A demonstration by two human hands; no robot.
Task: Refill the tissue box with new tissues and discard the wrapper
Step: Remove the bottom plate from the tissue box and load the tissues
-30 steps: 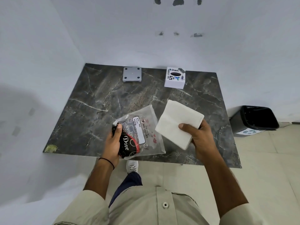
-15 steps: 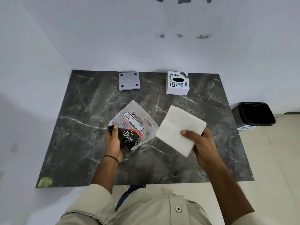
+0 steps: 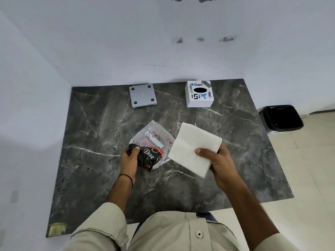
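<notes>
My right hand (image 3: 220, 164) grips a thick white stack of folded tissues (image 3: 194, 147) by its near right corner, above the middle of the dark marble table (image 3: 94, 171). My left hand (image 3: 129, 160) pinches the near left end of a clear plastic wrapper (image 3: 154, 142) printed in black and red with "Dove"; the wrapper rests partly on the table, its right edge tucked under the tissues. The white tissue box (image 3: 199, 94), covered in stickers and with a dark oval slot on top, stands at the table's far right. A grey square lid (image 3: 142, 95) with four dark dots lies at the far left.
A black waste bin (image 3: 281, 118) stands on the tiled floor to the right of the table. White walls close in the far side and the left side. A yellowish patch (image 3: 56, 229) marks the table's near left corner.
The view has shifted forward over the table, so more of its near part shows. Both hands, still holding the wrapper and the tissues, now sit further in over the table.
</notes>
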